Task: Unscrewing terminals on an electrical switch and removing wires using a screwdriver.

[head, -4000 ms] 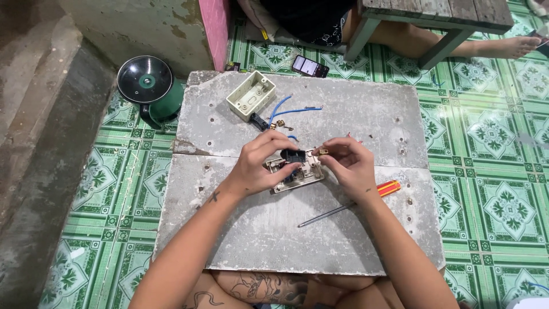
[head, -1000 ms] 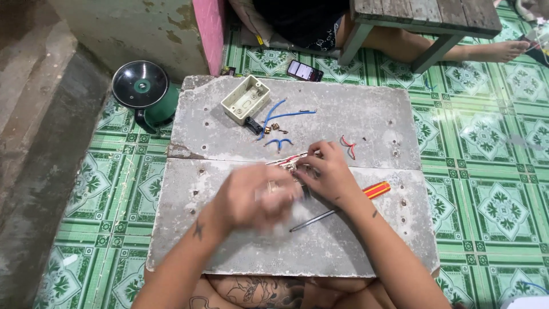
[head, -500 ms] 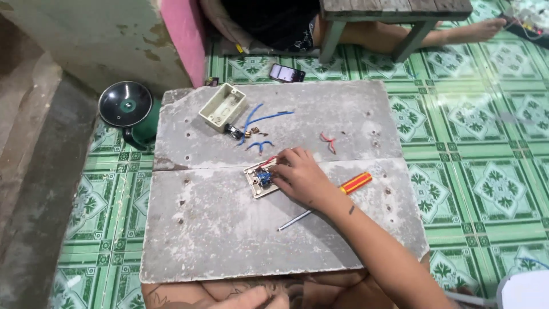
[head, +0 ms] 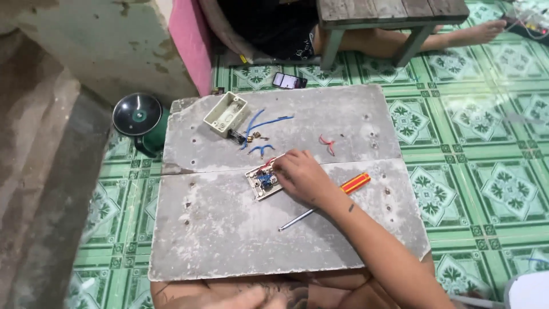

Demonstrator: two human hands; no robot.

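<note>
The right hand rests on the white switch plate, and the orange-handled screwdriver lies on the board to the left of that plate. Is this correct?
Not quite. The right hand does rest on the white switch plate, but the orange-handled screwdriver lies on the board to the right of the plate, partly under the wrist. The head view shows this.

Orange screwdriver (head: 355, 183), green patterned floor tiles (head: 474, 120)

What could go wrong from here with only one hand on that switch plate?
The right hand alone rests on the white switch plate with blue parts; unsteadied, it may slide on the grey slab. The forearm lies over the orange-handled screwdriver, which a nudge might roll away. The small brass fittings and short blue wires lie loose nearby, easily scattered.
</note>
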